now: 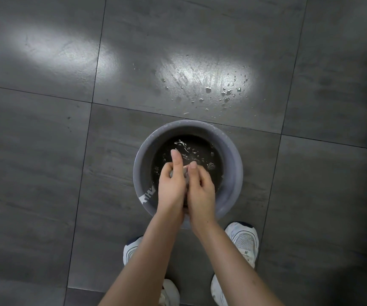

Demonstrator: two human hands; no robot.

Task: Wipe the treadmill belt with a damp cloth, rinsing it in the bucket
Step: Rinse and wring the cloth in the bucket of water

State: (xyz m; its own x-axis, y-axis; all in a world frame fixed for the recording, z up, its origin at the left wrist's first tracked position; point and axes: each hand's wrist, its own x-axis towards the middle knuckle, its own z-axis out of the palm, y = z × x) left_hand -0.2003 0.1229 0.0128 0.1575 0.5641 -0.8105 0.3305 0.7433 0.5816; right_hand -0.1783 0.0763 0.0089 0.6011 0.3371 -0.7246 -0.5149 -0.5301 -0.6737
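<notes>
A grey plastic bucket (233,173) stands on the floor right in front of my feet, with dark rippled water inside. Over it, my left hand (171,184) and my right hand (201,188) are pressed together around a small grey cloth (186,173). Only a wadded bit of the cloth shows between the palms; the rest is hidden. Both hands grip it, thumbs pointing away from me. The treadmill is out of view.
Dark grey floor tiles (45,151) surround the bucket. A patch of water drops (217,91) lies on the tile beyond the bucket, in a bright reflection. My white sneakers (243,241) stand just behind the bucket.
</notes>
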